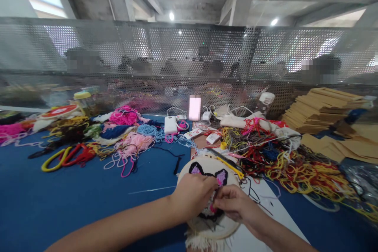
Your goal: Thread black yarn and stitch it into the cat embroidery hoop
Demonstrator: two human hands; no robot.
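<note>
A round embroidery hoop [233,233] with cream cloth lies before me, carrying a black-outlined animal face with purple ears and pink and grey yarn tufts. My left hand [193,193] rests over the left and middle of the face, its fingers bent and pressed together; what lies under the fingertips is hidden. From the right, my right hand [234,204] pinches thumb and fingers at a pink yarn patch [213,207] on the face. Whatever is in that pinch is too small to make out. Frayed cloth threads [202,242] hang at the hoop's near edge.
Red and yellow scissors [56,159] lie left on the blue table, near yarn piles [134,141]. A yellow-and-black cutter [227,163] touches the hoop's far side. Tangled yarn [283,165] and stacked brown envelopes [321,110] fill the right. A perforated screen [165,55] stands behind.
</note>
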